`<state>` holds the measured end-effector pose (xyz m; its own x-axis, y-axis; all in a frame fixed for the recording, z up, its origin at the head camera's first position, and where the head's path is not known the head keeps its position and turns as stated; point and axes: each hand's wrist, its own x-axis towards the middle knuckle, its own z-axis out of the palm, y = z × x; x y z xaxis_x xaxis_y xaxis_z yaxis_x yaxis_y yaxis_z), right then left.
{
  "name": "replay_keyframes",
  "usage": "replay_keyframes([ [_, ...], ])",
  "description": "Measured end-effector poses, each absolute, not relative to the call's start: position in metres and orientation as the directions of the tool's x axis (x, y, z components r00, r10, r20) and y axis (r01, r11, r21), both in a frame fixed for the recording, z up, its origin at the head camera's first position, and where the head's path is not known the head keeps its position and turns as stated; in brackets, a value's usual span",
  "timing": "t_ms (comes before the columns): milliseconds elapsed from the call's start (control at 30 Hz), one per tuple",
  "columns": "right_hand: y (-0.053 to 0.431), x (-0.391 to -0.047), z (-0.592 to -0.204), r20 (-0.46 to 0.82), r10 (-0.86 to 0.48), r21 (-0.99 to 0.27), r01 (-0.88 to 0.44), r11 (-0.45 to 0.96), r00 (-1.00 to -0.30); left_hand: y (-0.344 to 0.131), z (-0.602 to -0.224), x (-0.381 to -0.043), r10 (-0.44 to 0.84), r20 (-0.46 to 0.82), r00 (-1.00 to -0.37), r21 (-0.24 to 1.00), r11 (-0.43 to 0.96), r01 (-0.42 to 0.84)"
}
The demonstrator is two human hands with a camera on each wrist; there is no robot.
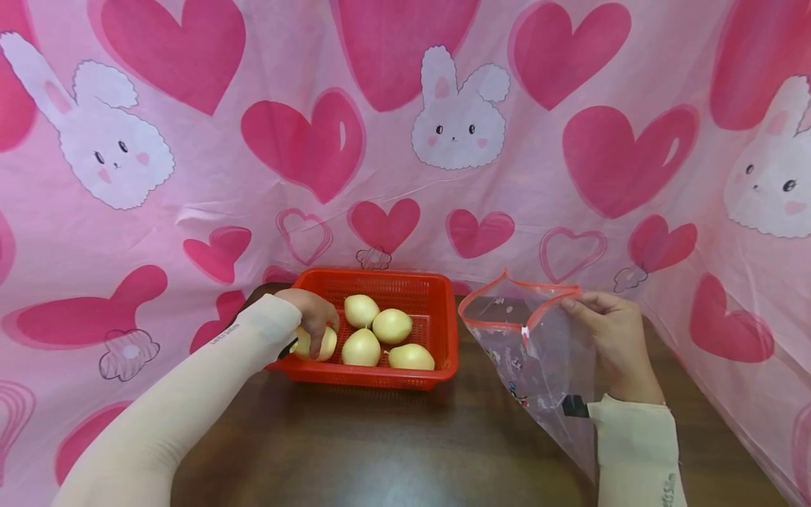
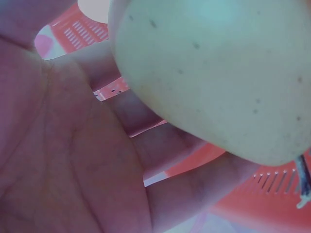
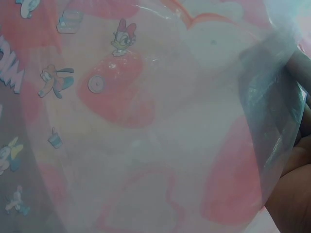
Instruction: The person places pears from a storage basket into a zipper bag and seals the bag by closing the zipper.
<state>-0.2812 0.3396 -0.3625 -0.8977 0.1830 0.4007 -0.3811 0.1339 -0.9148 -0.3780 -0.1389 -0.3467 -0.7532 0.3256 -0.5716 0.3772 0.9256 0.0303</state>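
Observation:
My left hand (image 1: 315, 313) reaches into the left end of a red plastic basket (image 1: 380, 380) and grips a pale yellow pear (image 2: 218, 73). In the left wrist view the fingers curl behind the fruit, and its dark stem points down to the right. Several more pears (image 1: 361, 348) lie in the basket to the right of that hand. Off to the right, my right hand (image 1: 617, 338) pinches the rim of a clear zip bag (image 1: 545, 380) between thumb and fingers. The bag hangs with its red-edged mouth parted; cartoon figures are printed on it.
A dark brown wooden table (image 1: 393, 443) carries the basket. Pink cloth (image 1: 393, 176) with hearts and rabbits hangs behind the table and along both sides, close behind the basket's back rim.

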Motion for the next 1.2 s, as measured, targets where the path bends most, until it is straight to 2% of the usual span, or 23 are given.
replay_keyframes([
  [367,0.34,-0.282,-0.361,0.426,0.179,-0.897,-0.387,0.215,-0.887,-0.141,-0.344,-0.378,0.332,-0.569,-0.752,0.045,0.926,0.374],
  [600,0.339,-0.282,-0.361,0.423,0.186,-0.903,-0.397,0.163,-0.887,-0.144,-0.341,-0.375,0.348,-0.559,-0.753,0.065,0.923,0.378],
  [833,0.339,-0.281,-0.36,0.419,0.197,-0.905,-0.39,0.171,-0.886,-0.148,-0.334,-0.37,0.295,-0.547,-0.783,0.099,0.952,0.29],
  [1033,0.34,-0.281,-0.361,0.415,0.187,-0.909,-0.394,0.136,-0.891,-0.148,-0.333,-0.37,0.299,-0.548,-0.781,0.105,0.951,0.29],
  [1200,0.34,-0.281,-0.361,0.428,0.185,-0.901,-0.402,0.161,-0.885,-0.147,-0.33,-0.368,0.31,-0.545,-0.779,0.101,0.947,0.306],
])
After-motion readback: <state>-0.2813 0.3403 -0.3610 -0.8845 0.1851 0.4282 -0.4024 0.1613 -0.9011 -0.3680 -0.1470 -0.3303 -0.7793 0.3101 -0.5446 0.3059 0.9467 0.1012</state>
